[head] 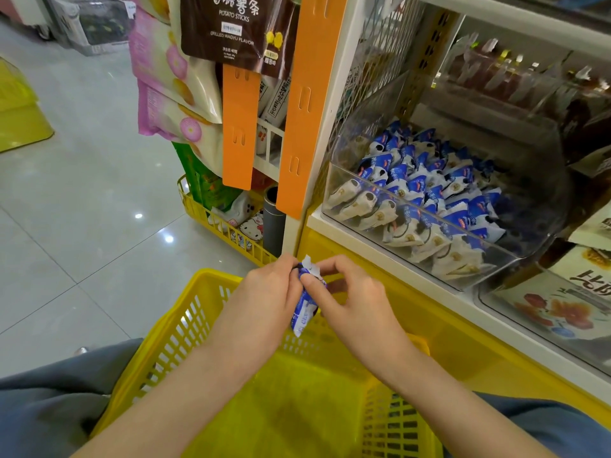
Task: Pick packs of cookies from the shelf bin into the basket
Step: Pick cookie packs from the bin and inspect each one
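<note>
A small blue-and-white cookie pack (pixel 304 309) hangs upright above the far end of the yellow basket (pixel 172 338). My left hand (pixel 267 292) pinches its top edge from the left, and my right hand (pixel 350 292) pinches it from the right with thumb and fingers. On the shelf to the right stands a clear plastic bin (pixel 529 180) holding several more blue-and-white cookie packs (pixel 426 190). The basket rests on my lap and no packs show inside it.
Orange hanging strips (pixel 297 104) with snack bags hang left of the shelf. Below them sits a second yellow basket (pixel 211 216) of goods. A lower clear bin (pixel 562 305) with other packaged snacks lies at right. Grey tiled floor (pixel 82 200) spreads to the left.
</note>
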The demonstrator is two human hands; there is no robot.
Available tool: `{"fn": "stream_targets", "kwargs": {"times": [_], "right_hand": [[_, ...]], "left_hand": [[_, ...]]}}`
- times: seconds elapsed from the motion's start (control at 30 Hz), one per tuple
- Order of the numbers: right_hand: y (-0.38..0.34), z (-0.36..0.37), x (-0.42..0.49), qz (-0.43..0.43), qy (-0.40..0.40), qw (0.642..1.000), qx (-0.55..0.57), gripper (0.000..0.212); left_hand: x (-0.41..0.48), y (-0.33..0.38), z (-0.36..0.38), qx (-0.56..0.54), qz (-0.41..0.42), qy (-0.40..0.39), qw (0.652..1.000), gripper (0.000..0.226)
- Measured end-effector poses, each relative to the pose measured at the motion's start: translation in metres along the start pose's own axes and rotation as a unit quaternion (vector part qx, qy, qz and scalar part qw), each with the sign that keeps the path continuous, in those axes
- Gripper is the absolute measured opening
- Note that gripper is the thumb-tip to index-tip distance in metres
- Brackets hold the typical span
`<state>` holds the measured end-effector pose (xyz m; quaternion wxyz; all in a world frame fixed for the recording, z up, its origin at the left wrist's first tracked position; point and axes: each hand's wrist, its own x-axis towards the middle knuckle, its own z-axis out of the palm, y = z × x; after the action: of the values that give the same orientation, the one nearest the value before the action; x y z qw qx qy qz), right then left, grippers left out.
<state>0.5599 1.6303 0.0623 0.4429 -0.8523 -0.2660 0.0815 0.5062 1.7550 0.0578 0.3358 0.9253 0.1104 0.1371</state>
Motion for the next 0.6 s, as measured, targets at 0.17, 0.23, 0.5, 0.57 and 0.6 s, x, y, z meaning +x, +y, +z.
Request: {"fn": "stream_targets", "kwargs": {"times": [0.17, 0.23, 0.5, 0.57, 0.6], "right_hand": [[0.0022, 0.0013, 0.0056, 0.054, -0.046, 0.995, 0.070, 0.007], [0.0019, -0.0017, 0.0079, 0.048, -0.042, 0.996, 0.069, 0.010], [-0.0015, 0.0012, 0.0046, 0.055, -0.065, 0.993, 0.077, 0.025], [-0.0046, 0.0043, 0.0019, 0.056, -0.083, 0.992, 0.081, 0.035], [-0.0057, 0.0046, 0.0017, 0.052, -0.084, 0.992, 0.080, 0.037]], "left_hand": [[0.0022, -0.0021, -0.0027, 0.003, -0.013, -0.010, 1.000, 0.025], [0.0048, -0.0010, -0.0036, -0.013, -0.023, -0.013, 1.000, 0.025], [0.0072, -0.0073, -0.0010, -0.050, -0.049, 0.026, 0.997, 0.021], [0.0066, -0.0095, -0.0005, -0.058, -0.057, 0.033, 0.996, 0.020], [0.0059, -0.0098, 0.0000, -0.062, -0.059, 0.036, 0.996, 0.020]]}}
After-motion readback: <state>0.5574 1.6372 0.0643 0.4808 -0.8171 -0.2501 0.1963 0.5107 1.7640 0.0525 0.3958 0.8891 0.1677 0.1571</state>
